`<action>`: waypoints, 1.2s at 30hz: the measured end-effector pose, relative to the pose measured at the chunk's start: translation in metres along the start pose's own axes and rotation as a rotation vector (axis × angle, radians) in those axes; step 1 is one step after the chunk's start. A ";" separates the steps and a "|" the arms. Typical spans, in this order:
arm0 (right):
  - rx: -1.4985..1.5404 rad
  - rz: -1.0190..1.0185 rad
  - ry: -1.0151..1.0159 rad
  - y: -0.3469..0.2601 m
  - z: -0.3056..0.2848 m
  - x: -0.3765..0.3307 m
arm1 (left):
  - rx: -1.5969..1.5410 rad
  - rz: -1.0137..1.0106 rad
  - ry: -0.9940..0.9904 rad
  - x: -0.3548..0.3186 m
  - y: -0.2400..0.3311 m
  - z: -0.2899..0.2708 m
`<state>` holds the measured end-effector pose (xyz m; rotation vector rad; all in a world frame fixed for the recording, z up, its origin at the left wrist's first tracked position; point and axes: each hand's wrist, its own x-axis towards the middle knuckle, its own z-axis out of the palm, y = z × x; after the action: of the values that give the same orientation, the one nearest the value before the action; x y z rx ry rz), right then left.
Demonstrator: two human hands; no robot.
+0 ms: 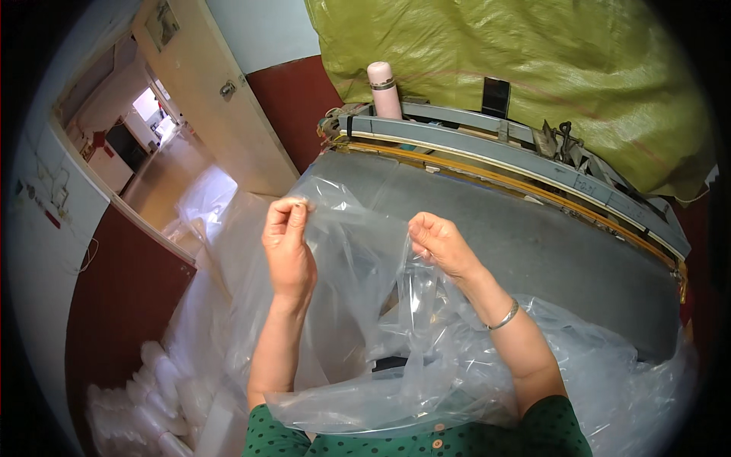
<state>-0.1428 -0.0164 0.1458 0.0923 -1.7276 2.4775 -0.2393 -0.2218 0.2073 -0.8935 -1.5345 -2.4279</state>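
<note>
Both of my hands are raised in front of me, pinching the upper edge of a clear plastic sheet (346,259). My left hand (289,247) grips it with thumb and fingers pressed together. To its right, my right hand (442,244) pinches another spot on the same edge, the wrist bearing a silver bracelet (504,315). Between the hands the film is stretched, and below them it hangs in folds over my lap. More of it spreads toward both sides. Whether the film is a bag or a single layer I cannot tell.
A grey-topped bench (495,221) lies beyond my hands, with a metal rail machine (487,145) along its far side. A pink thermos bottle (384,95) stands by the rail. A green tarp (533,53) covers the back. At left are an open door (221,99) and piled plastic rolls (156,388).
</note>
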 end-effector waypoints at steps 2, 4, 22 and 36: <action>0.004 -0.001 -0.016 -0.006 0.005 -0.002 | -0.007 -0.068 0.000 -0.009 -0.005 0.007; -0.068 0.027 -0.068 -0.008 0.008 -0.003 | 0.005 -0.072 0.001 -0.013 -0.009 0.015; -0.312 0.015 0.141 0.050 -0.008 0.014 | 0.269 0.292 0.258 0.046 0.011 0.010; -0.402 -0.182 0.087 -0.015 -0.021 -0.004 | 0.979 0.475 -0.740 0.021 -0.016 0.060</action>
<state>-0.1362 0.0082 0.1522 0.0964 -2.0370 1.9396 -0.2386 -0.1585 0.2247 -1.6672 -2.0415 -0.8129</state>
